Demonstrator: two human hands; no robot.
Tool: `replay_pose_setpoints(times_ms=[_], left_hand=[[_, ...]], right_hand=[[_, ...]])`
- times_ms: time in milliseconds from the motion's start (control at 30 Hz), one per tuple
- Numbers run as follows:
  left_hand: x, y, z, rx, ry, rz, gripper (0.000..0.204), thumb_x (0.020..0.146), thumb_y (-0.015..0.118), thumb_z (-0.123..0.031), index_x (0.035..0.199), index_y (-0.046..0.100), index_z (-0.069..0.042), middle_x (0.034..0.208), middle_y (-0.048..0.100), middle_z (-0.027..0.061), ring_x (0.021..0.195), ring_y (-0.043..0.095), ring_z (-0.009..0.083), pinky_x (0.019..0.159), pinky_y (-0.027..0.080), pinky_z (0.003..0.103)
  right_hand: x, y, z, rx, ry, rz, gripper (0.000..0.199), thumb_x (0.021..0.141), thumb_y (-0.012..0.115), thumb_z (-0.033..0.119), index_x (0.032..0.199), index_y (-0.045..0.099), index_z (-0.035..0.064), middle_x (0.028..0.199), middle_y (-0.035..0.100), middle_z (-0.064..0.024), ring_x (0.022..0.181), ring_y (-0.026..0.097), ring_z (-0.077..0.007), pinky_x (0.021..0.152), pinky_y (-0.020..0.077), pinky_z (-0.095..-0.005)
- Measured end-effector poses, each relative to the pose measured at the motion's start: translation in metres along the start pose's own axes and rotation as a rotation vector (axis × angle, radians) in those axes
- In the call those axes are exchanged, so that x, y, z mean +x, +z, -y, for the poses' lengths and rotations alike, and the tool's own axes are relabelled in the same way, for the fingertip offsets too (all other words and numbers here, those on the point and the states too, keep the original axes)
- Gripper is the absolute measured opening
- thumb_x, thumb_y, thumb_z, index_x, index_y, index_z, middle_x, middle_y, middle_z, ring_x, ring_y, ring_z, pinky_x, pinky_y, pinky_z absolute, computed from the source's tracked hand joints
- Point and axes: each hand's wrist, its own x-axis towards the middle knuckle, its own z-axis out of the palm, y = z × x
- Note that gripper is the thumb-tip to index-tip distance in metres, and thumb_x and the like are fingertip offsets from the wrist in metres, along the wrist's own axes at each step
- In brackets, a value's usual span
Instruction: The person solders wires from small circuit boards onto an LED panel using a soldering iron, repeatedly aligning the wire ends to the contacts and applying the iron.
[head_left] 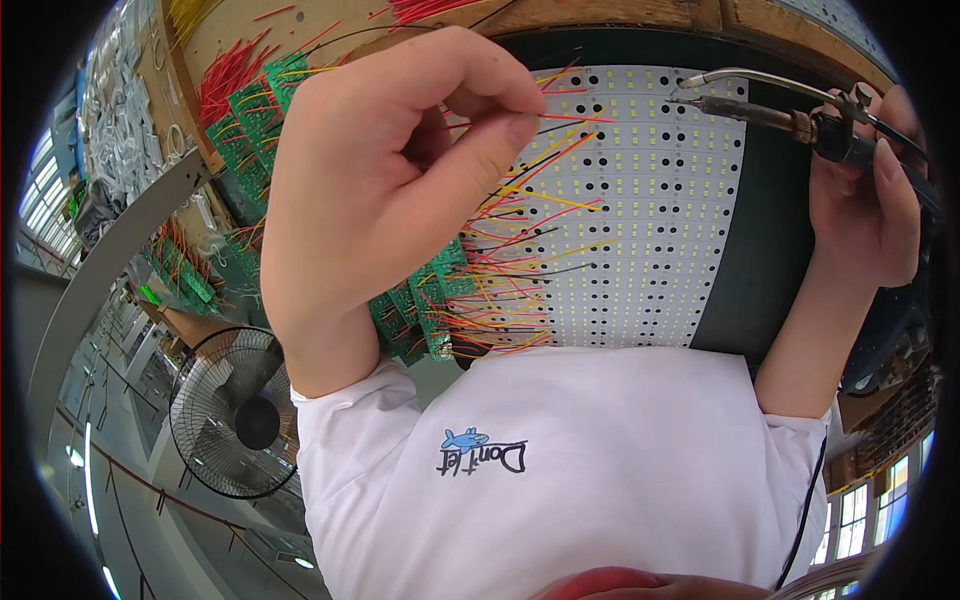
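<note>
Between thumb and forefinger, my left hand [400, 170] pinches a thin red wire [575, 118] above a white LED panel [640, 200] dotted with yellow chips and dark round holes. My right hand [865, 200] grips a soldering iron [770, 115] by its dark handle. A curved metal tube [740, 75] is fixed to the iron and ends close to its tip. The tip hovers over the panel's upper right part; whether it touches is hard to tell. Red, yellow and black wires [530, 265] fan across the panel's left side from green circuit boards [435, 295].
More green boards [240, 130] and a bundle of red wires [232, 75] lie at the upper left. A wooden edge [690, 18] runs along the far side, by a dark green work surface [775, 240]. A black fan [245, 410] stands at the lower left.
</note>
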Motion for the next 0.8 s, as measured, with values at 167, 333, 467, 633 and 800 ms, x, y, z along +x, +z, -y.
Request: replay_pose_setpoints(times_ms=[167,333,467,633,800], left_hand=[[0.006,0.022,0.008,0.297,0.170,-0.151,0.009,0.085,0.069,0.006,0.093,0.068,0.001,0.080,0.065,0.0007,0.066,0.054,0.0037,0.054,0.039,0.019],[0.008,0.023,0.014,0.358,0.250,-0.238,0.008,0.086,0.070,0.004,0.092,0.069,0.000,0.080,0.065,0.0027,0.062,0.053,0.0056,0.054,0.038,0.018],[0.007,0.026,0.008,0.347,0.217,-0.206,0.009,0.087,0.069,0.005,0.095,0.064,0.001,0.079,0.064,0.0024,0.065,0.053,0.0064,0.056,0.040,0.019],[0.005,0.033,0.002,-0.004,0.074,-0.316,0.012,0.089,0.069,0.003,0.098,0.060,0.002,0.078,0.062,0.0022,0.066,0.054,0.0080,0.059,0.041,0.020],[0.006,0.024,0.008,0.266,0.230,-0.211,0.012,0.086,0.072,0.001,0.096,0.065,0.002,0.077,0.063,0.0030,0.063,0.054,0.0091,0.058,0.042,0.021]], right_hand=[[-0.007,0.012,0.001,-0.227,0.033,-0.271,0.016,0.090,0.052,0.005,0.104,0.048,-0.0010,0.095,0.053,-0.0115,0.083,0.046,-0.0138,0.066,0.0375,-0.0197],[0.006,0.026,-0.001,-0.277,0.025,0.008,0.015,0.089,0.056,0.008,0.089,0.041,0.0089,0.085,0.046,-0.0064,0.078,0.039,-0.0114,0.062,0.0337,-0.0190],[0.006,0.032,-0.002,-0.420,0.004,-0.024,0.015,0.089,0.056,0.008,0.090,0.042,0.0091,0.086,0.046,-0.0066,0.080,0.040,-0.0115,0.062,0.0340,-0.0191],[0.004,0.023,0.000,-0.251,0.039,-0.028,0.015,0.089,0.057,0.008,0.090,0.042,0.0092,0.087,0.047,-0.0078,0.082,0.040,-0.0125,0.063,0.0350,-0.0191],[0.001,0.021,0.001,-0.223,0.043,-0.044,0.015,0.088,0.058,0.009,0.090,0.043,0.0092,0.088,0.048,-0.0085,0.082,0.041,-0.0128,0.063,0.0353,-0.0192]])
